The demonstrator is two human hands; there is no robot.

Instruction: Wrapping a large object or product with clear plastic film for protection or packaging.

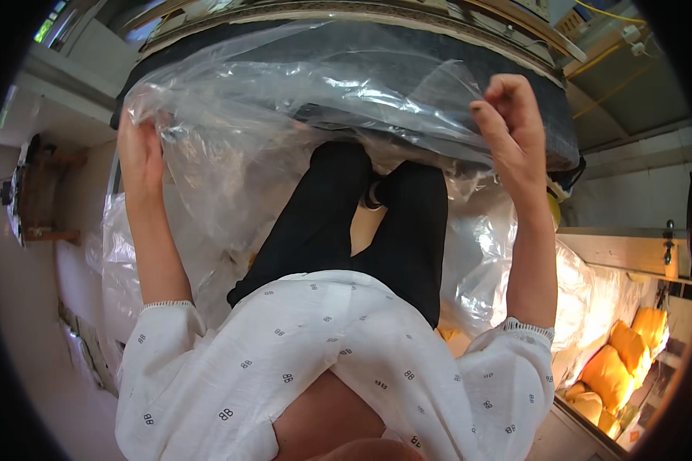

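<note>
One clear plastic film (284,92) drapes over a dark surface (560,131).
In the head view, it drops past the dark surface's near edge; by that surface's right end, the right hand (513,132) pinches the film between thumb and finger; by its left end, film veils the left hand's (141,146) fingers: I cannot tell their grip.

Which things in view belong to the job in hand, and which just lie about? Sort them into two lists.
In the job:
- clear plastic sheet, spread between left grip and right grip
- dark grey surface that the sheet lies across

Apparently just lying about:
- orange-yellow bundles, lower right
- yellow cable, top right
</note>
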